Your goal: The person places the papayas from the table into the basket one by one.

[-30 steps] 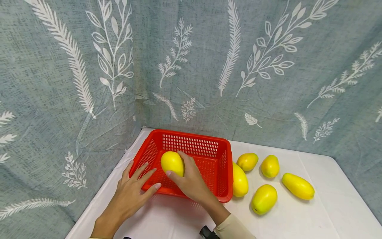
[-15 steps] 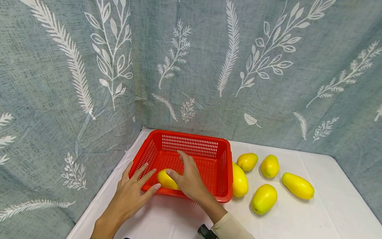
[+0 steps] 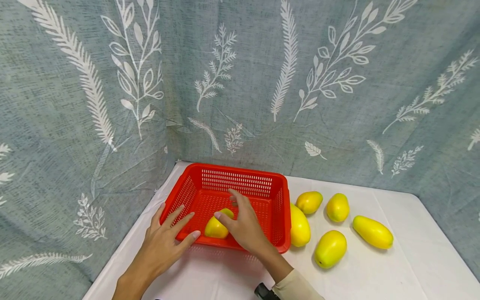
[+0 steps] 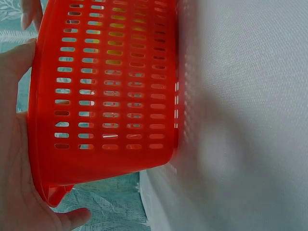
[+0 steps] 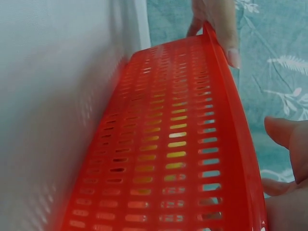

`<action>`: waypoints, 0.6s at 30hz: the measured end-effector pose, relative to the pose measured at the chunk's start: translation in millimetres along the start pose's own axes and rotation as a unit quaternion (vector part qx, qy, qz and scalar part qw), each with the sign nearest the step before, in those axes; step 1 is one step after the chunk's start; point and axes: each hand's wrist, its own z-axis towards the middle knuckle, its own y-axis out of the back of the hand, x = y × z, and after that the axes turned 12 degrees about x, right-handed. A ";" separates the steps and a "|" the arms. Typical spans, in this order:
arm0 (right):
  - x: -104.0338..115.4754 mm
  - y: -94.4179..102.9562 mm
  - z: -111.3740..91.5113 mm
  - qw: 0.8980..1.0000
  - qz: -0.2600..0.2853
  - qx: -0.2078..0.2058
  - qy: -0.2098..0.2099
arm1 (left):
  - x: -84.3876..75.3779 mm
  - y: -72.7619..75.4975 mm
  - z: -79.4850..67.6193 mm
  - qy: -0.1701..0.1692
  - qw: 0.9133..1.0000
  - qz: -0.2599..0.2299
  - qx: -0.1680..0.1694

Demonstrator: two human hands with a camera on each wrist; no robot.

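Observation:
A red plastic basket [image 3: 288,216] with slotted walls stands on the white table. Inside it, by the near wall, lies one yellow mango [image 3: 216,227], partly covered by my right thumb in the head view and glimpsed through the slots in both wrist views. Over the basket hovers my right hand [image 3: 245,227], fingers spread and holding nothing, the thumb in front of the mango. My left hand [image 3: 159,246] rests at the near left corner with its fingers spread across the rim [image 4: 36,96]. Its thumb lies along the near edge.
Right of the basket several more yellow fruits lie on the tablecloth: a mango [image 3: 300,227] against the basket wall, a mango [image 3: 309,202] behind it, a rounder one [image 3: 338,207], a nearer one [image 3: 331,249] and a long one [image 3: 373,232]. A patterned curtain [image 3: 255,83] hangs behind.
My right hand has let the mango go into the basket. The mango has dropped to the basket floor and turned over slightly to the right. The left hand has stayed at the rim.

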 end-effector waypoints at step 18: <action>1.0 44.4 -34.0 0.999 0.041 -0.019 0.012 | -0.7 -0.3 -0.2 -0.001 1.000 -0.013 -0.004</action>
